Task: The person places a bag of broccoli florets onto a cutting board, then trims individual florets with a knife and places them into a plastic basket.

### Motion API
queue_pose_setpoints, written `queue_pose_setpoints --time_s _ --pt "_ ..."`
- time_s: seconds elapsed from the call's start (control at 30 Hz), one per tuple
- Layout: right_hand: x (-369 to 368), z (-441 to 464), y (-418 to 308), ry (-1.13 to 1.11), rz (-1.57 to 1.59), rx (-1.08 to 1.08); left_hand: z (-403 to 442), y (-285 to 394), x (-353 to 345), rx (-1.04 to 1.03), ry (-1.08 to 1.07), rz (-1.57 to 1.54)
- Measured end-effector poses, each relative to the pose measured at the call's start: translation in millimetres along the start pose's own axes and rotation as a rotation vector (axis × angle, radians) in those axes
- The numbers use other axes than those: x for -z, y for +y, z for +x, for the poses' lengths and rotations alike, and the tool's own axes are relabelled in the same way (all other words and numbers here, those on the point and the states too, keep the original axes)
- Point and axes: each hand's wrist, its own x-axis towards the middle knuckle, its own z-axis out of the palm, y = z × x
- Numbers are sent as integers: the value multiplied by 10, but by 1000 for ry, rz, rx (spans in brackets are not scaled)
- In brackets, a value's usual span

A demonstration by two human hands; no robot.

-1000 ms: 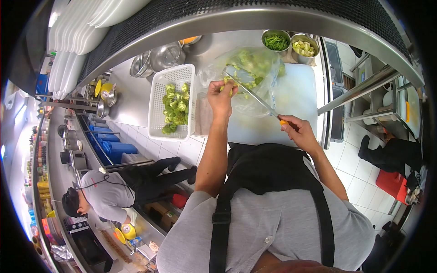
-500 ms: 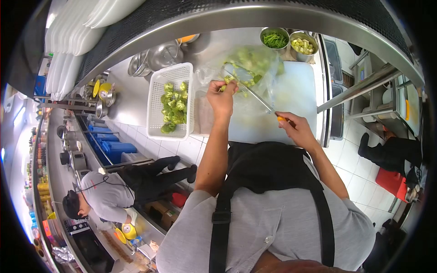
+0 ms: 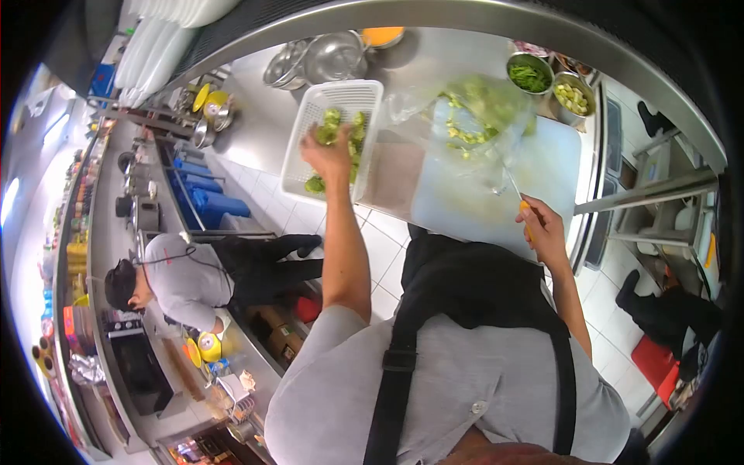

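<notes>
My left hand (image 3: 329, 159) is over the white perforated basket (image 3: 293, 167), its thumb and fingers spread above the green broccoli florets (image 3: 356, 132). Motion blurs the fingertips slightly. At the right, my right hand (image 3: 545, 232) grips the orange handle of a knife (image 3: 512, 182), its blade pointing up and away over the white cutting board (image 3: 465, 205). A clear plastic bag (image 3: 496, 105) with broccoli in it lies on the board, and cut green pieces (image 3: 469, 138) are scattered by its near side.
Metal bowls (image 3: 335, 60) stand behind the basket, beside a bowl with orange contents (image 3: 383, 36). Bowls of chopped greens (image 3: 529, 75) and pale cut pieces (image 3: 572, 98) sit at the back right. A metal shelf (image 3: 434, 14) overhangs the counter. A co-worker (image 3: 186, 279) stands at the left.
My left hand has gone from the board to the basket at the left, and its fingers have spread. The knife has drawn back from the cut pieces in my right hand. The camera view has shifted.
</notes>
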Motion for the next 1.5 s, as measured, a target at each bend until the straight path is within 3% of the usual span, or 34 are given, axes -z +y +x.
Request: queue_pose_setpoints --time_s 0.03,0.13,0.2,0.27,0.37,0.5,0.6,0.7,0.9,1.3,1.5 --pt "25 -4 23 16 3 14 60 163 2 -174 75 176" --pt "-6 -3 -65 11 16 12 -57 964 35 67 -446 -506" --pt "-44 41 -91 5 27 3 -382 1388 -97 126 -768 -666" --pt "-68 39 -111 -7 34 5 -665 1468 -365 -147 -918 -505" --pt "-62 13 -129 -9 33 26 -847 1678 -419 -254 -1010 -116" --pt "-2 -45 -126 35 35 37 -886 1524 -591 -207 -914 -258" --pt "19 -89 -70 59 62 18 -604 1608 -500 37 -948 -463" --pt "7 -80 -97 63 52 19 -639 1580 -577 -83 -1152 -312" --pt "-21 -77 -52 61 58 39 -1059 1486 -712 -273 -1124 -161" --pt "9 -70 -15 88 54 47 -1369 1758 -498 -238 -1111 -40" --pt "11 -95 -60 114 49 80 -884 1762 -406 -153 -855 -300"
